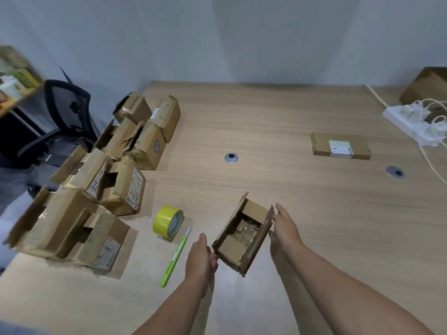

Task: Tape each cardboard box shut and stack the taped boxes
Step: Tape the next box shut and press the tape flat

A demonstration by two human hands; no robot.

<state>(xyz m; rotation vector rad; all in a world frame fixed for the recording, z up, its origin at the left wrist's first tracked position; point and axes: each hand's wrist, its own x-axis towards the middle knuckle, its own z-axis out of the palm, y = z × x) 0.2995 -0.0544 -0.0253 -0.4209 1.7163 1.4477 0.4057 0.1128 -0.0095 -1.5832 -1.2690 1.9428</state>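
Head: both hands against unsealed box

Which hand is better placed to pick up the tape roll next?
Left, likely. The yellow tape roll lies left of the open box, near the left hand, with only the green cutter between. The right hand is beyond the box, at its right flap.
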